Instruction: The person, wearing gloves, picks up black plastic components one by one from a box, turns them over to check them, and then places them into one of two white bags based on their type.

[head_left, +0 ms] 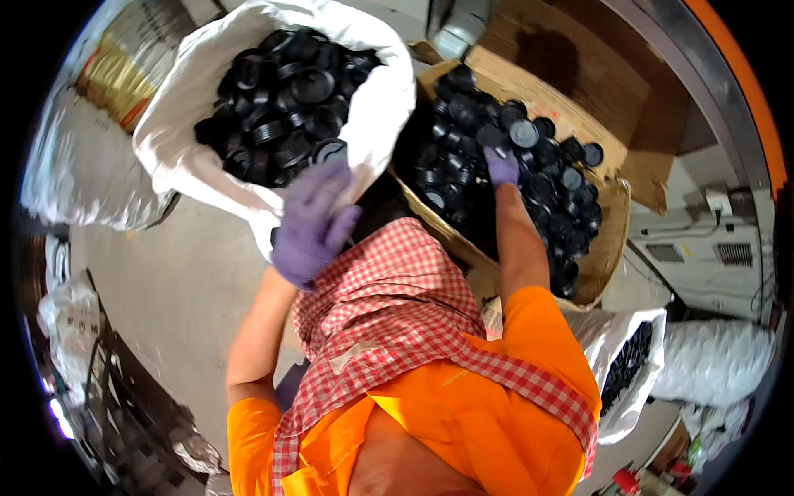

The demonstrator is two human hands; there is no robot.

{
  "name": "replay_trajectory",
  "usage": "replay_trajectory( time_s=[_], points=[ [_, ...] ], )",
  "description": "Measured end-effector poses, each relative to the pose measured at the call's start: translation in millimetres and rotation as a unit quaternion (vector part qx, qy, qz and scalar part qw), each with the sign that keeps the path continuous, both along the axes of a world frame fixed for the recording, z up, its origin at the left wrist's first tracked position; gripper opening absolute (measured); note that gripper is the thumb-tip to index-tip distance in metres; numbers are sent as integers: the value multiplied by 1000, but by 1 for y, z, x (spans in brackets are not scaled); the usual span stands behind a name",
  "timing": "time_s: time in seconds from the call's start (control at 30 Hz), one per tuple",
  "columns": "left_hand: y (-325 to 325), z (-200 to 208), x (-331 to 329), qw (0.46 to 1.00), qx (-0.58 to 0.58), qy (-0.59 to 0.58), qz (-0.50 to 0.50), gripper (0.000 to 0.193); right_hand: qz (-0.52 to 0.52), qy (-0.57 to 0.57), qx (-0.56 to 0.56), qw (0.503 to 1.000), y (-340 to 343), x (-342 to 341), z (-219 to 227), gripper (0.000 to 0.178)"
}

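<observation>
My left hand, in a purple glove, is over the near rim of a white sack full of black plastic caps. Its fingers are somewhat blurred but look apart, and their tips are beside a round black cap at the sack's near side. To the right, my right hand, gloved the same way, reaches into a cardboard box heaped with similar black caps. Its fingertips are down among the caps, so their grip is hidden.
A filled white bag stands at the far left. Another white sack with dark pieces is at the right, beside a wrapped clear-plastic bundle. An upright cardboard flap rises behind the box. A grey cabinet stands beyond.
</observation>
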State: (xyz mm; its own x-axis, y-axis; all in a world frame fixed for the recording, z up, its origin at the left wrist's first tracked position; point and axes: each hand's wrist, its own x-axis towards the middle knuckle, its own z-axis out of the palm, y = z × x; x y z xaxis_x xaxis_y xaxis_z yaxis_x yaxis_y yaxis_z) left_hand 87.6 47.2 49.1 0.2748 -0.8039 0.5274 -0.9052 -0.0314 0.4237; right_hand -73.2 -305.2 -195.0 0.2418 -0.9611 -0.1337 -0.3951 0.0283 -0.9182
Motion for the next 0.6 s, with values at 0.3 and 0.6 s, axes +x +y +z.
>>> replay_trajectory(
  time_s=[0.3,0.6],
  points=[
    [-44,-86,-73,799,77,592,-68,36,-57,-443,277,851,144,-38,93,19],
    [-77,-95,-62,695,127,706,46,33,305,8,28,952,183,-76,156,33]
  ],
)
